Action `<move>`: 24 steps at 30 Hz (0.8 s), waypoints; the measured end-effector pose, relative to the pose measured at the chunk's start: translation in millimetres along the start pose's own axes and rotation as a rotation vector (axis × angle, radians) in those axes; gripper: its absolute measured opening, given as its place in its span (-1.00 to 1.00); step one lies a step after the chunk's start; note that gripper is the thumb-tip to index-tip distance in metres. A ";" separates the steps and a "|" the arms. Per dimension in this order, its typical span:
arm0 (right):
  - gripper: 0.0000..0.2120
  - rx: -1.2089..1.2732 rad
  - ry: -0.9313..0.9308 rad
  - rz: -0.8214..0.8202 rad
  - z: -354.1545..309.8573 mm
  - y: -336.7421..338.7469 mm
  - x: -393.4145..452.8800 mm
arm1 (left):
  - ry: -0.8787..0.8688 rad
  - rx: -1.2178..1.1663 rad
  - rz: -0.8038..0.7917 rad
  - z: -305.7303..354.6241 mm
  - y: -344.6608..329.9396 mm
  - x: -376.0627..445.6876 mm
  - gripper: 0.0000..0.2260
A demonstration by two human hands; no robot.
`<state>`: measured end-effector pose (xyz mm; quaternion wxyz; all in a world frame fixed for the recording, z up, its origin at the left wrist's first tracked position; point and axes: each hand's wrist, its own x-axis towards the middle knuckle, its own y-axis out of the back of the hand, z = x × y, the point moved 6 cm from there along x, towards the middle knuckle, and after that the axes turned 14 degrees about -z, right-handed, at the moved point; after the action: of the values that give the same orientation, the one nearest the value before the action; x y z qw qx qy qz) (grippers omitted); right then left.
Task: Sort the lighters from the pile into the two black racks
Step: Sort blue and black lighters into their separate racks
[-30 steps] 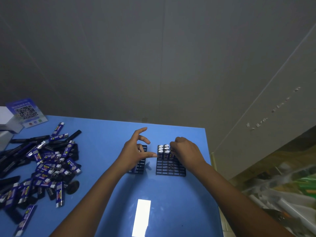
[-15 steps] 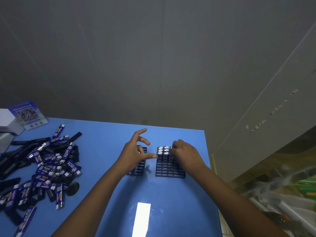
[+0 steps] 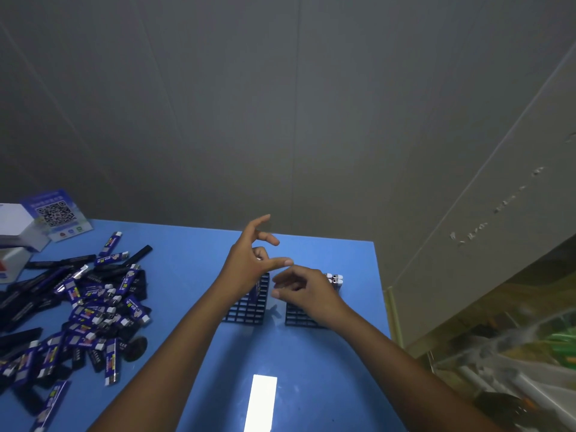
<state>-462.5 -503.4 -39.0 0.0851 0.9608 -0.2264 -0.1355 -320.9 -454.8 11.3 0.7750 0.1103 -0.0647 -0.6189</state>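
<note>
Two black grid racks stand side by side on the blue table (image 3: 193, 263). The left rack (image 3: 246, 311) lies partly under my left hand (image 3: 247, 265). That hand has its thumb and forefinger spread, and its lower fingers curl on a blue lighter (image 3: 255, 289) that hangs below the palm. The right rack (image 3: 297, 318) holds a few upright lighters (image 3: 335, 279) at its far end. My right hand (image 3: 304, 291) hovers over this rack, fingers loosely apart and holding nothing, its fingertips pointing toward my left hand. The pile of blue and black lighters (image 3: 90, 310) lies at the left.
A QR-code card (image 3: 57, 213) and white boxes (image 3: 14, 227) stand at the table's far left corner. A bright light reflection (image 3: 261, 400) shows near the front edge. The table's right edge (image 3: 381, 291) runs close past the right rack. Clutter lies beyond it at lower right.
My right hand has lifted off the lighters in the right rack and moved left toward my left hand. My left hand has risen slightly above the left rack.
</note>
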 end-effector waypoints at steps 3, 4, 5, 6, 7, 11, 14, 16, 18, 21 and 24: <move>-0.72 0.080 0.034 -0.014 -10.0 -11.7 4.5 | -0.031 0.002 0.006 10.0 -2.4 4.7 -0.16; -0.73 0.088 0.044 0.002 -12.7 -12.8 5.4 | -0.036 0.004 0.009 11.4 -3.1 5.6 -0.16; -0.75 0.089 0.052 0.023 -14.8 -12.7 5.5 | -0.036 0.002 0.014 11.8 -3.6 6.4 -0.17; -0.77 0.085 0.060 0.044 -16.9 -12.2 5.5 | -0.035 -0.003 0.018 11.5 -4.2 7.1 -0.18; -0.78 0.082 0.070 0.060 -18.5 -11.5 5.5 | -0.037 -0.010 0.020 11.1 -4.8 7.5 -0.21; -0.82 0.072 0.074 0.081 -19.9 -11.2 5.2 | -0.034 -0.022 0.015 8.5 -7.2 8.3 -0.30; -0.80 0.086 0.035 0.075 -15.4 -12.2 4.4 | -0.022 -0.032 0.021 6.6 -7.5 8.2 -0.31; -0.74 0.118 -0.009 0.064 -10.2 -14.5 3.9 | -0.022 -0.032 0.023 6.3 -7.9 8.2 -0.30; -0.66 0.132 -0.041 0.061 -7.5 -18.0 3.2 | -0.027 -0.024 0.019 6.9 -9.1 8.4 -0.30; -0.73 0.152 -0.035 0.092 -7.5 -19.0 4.1 | -0.022 -0.027 0.018 7.5 -10.2 8.5 -0.29; -0.78 0.229 0.001 0.113 -9.5 -18.5 5.1 | -0.024 -0.023 0.032 10.2 -9.5 7.5 -0.28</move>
<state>-447.7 -488.4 -35.3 -0.0176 0.9500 -0.2942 -0.1032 -330.7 -465.0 18.5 0.7853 0.0927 -0.0685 -0.6083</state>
